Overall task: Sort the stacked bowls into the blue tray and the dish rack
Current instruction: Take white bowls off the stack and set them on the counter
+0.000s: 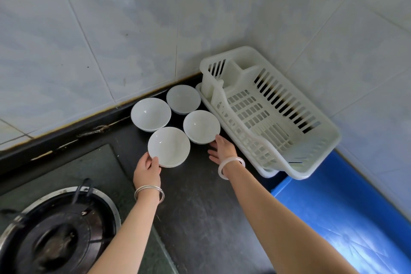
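Note:
Several white bowls sit close together on the dark counter near the wall. My left hand (147, 168) grips the rim of the nearest bowl (169, 147), thumb on its edge; that bowl looks like a stack of two. My right hand (222, 149) reaches to the right front bowl (201, 126), fingertips touching its lower rim, fingers spread. Behind these stand the back left bowl (150, 114) and the back right bowl (183, 99). The white dish rack (318, 151) stands empty to the right. The blue tray (347, 213) lies at the lower right.
A gas stove burner (57, 236) is at the lower left, close to my left forearm. Tiled walls meet in the corner behind the rack. The dark counter (200, 207) runs between stove and tray.

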